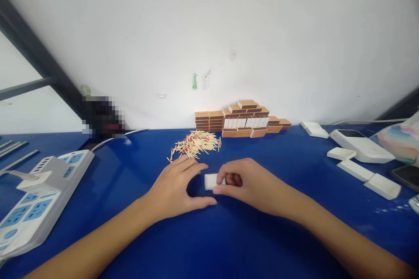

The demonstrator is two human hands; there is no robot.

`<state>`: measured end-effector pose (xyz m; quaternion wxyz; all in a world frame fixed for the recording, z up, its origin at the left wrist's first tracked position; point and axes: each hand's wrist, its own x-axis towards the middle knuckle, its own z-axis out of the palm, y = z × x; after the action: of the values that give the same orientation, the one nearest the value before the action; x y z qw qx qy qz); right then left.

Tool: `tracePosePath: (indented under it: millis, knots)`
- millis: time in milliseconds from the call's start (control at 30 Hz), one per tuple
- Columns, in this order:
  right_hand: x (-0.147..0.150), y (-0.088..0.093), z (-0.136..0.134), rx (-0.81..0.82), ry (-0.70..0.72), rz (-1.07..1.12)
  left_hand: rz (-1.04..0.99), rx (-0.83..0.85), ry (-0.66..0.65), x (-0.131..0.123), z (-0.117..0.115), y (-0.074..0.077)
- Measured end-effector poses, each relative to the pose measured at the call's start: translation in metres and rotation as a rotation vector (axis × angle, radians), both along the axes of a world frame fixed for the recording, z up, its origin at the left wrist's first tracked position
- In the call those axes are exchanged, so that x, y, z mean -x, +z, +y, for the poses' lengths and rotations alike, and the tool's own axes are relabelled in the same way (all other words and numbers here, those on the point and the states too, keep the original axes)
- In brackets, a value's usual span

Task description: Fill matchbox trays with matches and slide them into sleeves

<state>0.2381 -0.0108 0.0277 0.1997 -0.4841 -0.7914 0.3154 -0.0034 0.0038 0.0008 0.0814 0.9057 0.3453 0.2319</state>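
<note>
Where both forearms meet at the centre of the blue desk (229,235), the right hand (244,181) pinches a small white box (210,181), fingers clamped on it. Just left of it, the left hand (176,187) rests with fingers spread apart, holding nothing. Beyond them lies a loose pile of matches (196,144), then stacked matchboxes (242,118) against the wall.

One view only is given, taken from a camera worn on the head. It is pointed forward and down across the blue desk (229,239) toward the white wall (248,26). The left hand (178,187) and right hand (245,183) are seen close up, near mid-frame, with forearms entering from the bottom edge.
</note>
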Motion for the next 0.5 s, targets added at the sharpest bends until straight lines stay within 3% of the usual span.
tracePosePath:
  millis: [67, 133, 200, 267, 367, 500]
  knots:
    - [-0.010, 0.002, 0.006, -0.094, -0.068, 0.029, 0.029, 0.021, -0.002, -0.001, -0.001, 0.000]
    - [-0.040, 0.004, 0.024, -0.283, -0.272, 0.012, 0.049, 0.053, -0.003, 0.000, -0.002, 0.000]
    - [-0.078, 0.004, 0.047, -0.396, -0.608, -0.103, 0.067, 0.083, -0.006, 0.001, -0.002, 0.001]
    - [-0.114, 0.001, 0.068, -0.327, -0.924, -0.122, 0.091, 0.099, 0.008, 0.002, -0.002, 0.004]
    - [-0.149, -0.010, 0.085, -0.196, -0.992, -0.071, 0.138, 0.137, 0.057, 0.005, -0.002, 0.011]
    - [-0.159, -0.024, 0.089, 0.003, -0.944, 0.058, 0.185, 0.192, 0.090, 0.010, -0.001, 0.019]
